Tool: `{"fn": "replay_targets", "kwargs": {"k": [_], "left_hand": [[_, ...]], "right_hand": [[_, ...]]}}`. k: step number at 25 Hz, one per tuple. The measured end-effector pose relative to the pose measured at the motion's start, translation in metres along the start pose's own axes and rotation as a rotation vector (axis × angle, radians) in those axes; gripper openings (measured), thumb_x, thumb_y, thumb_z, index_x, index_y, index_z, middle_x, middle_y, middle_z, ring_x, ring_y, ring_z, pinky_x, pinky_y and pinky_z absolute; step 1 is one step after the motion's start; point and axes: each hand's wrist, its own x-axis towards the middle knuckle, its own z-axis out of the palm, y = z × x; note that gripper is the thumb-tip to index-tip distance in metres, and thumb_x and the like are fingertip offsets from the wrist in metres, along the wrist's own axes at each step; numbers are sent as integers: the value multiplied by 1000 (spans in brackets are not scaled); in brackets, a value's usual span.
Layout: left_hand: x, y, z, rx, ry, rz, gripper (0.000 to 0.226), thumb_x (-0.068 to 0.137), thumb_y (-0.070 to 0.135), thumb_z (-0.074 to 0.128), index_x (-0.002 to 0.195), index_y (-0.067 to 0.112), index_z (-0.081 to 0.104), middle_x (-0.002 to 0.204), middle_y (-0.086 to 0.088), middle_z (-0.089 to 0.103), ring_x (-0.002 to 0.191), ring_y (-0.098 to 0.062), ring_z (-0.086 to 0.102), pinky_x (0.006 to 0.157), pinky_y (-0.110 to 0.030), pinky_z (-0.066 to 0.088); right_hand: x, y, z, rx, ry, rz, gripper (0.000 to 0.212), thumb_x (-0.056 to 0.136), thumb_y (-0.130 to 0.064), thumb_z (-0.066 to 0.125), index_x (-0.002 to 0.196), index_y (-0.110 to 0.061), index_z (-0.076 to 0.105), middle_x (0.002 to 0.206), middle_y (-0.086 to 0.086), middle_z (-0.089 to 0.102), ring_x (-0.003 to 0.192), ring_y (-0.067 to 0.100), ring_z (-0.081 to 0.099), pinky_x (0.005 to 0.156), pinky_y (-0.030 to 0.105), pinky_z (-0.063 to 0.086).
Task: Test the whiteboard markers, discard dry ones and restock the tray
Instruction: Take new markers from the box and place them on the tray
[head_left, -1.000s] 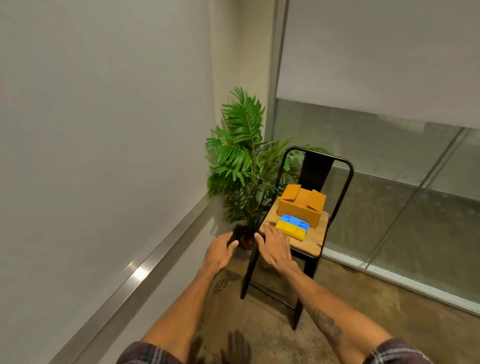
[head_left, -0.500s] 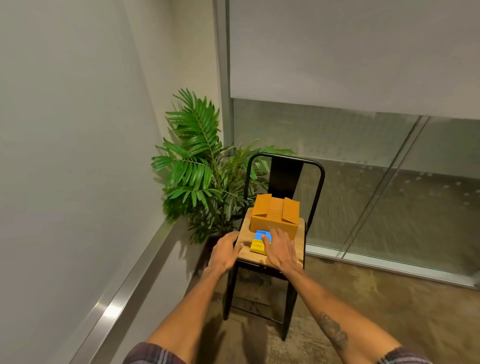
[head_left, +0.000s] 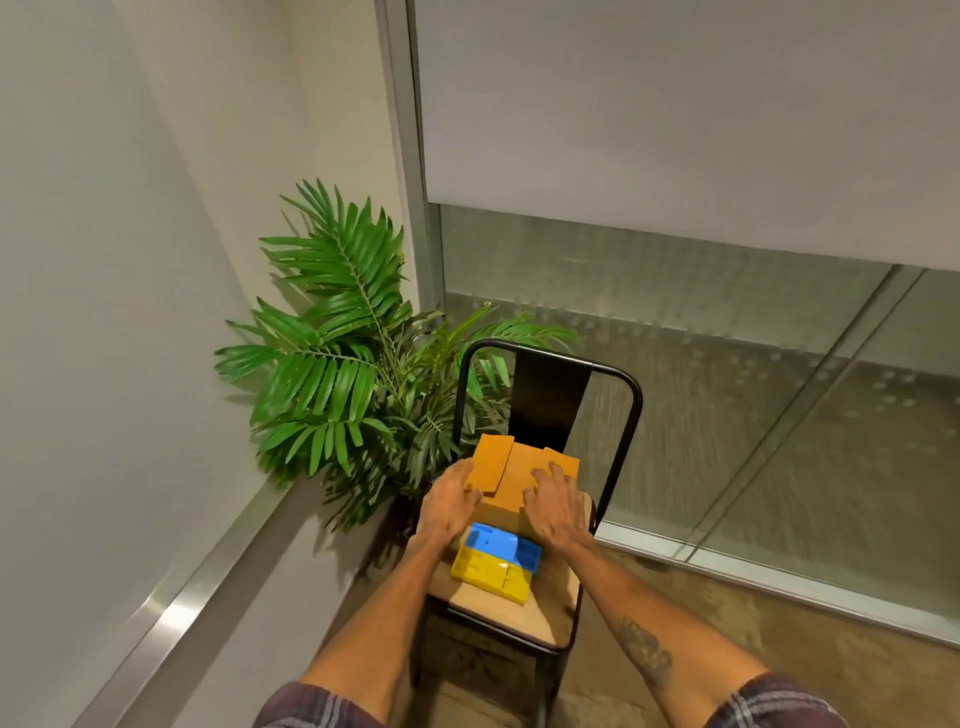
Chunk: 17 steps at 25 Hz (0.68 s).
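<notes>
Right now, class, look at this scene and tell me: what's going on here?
A person's hands are on an orange cardboard box, flaps open, at the back of a black chair with a wooden seat. The left hand is against its left side, and the right hand lies on top. A blue pack and a yellow pack lie in front of the box. No markers are visible.

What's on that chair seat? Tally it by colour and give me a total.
Orange cardboard box: 1
Blue pack: 1
Yellow pack: 1
Total: 3
</notes>
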Motion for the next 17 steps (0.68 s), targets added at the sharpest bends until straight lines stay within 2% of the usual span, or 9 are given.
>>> {"fn": "replay_targets", "kwargs": {"k": [3,6,11,14,17], "left_hand": [[28,14,10,-44,34,-79,51,93,24,65,140,21,46,138,-2,54,128,-25,52,102,-41,45],[47,19,21,-40,29,-136,66,89,25,71,146,18,38,146,-4,48,133,-26,48,105,-42,42],[74,8,39,19,-57,-210,88,83,40,75,152,18,26,153,-4,38,137,-28,43,107,-45,42],[92,-3,48,70,-139,-219,99,75,45,80,152,18,23,154,-4,38,139,-28,39,107,-49,40],[103,-5,52,64,-170,-162,90,83,35,75,154,14,23,156,-6,34,140,-29,37,112,-44,36]], "right_hand": [[32,16,-1,44,9,27,43,99,-33,47,138,-15,46,147,11,40,129,34,41,103,45,40],[51,22,7,94,36,74,42,96,-38,50,130,-13,47,135,10,46,121,33,46,96,45,45],[73,14,28,111,8,179,56,86,-49,60,128,-17,42,132,8,41,118,33,44,93,48,46],[81,10,36,119,-3,240,52,82,-36,67,123,-20,41,135,7,38,116,32,44,89,47,46],[89,10,35,141,31,238,47,80,-24,67,118,-21,40,129,7,41,110,32,47,83,46,48]]}}
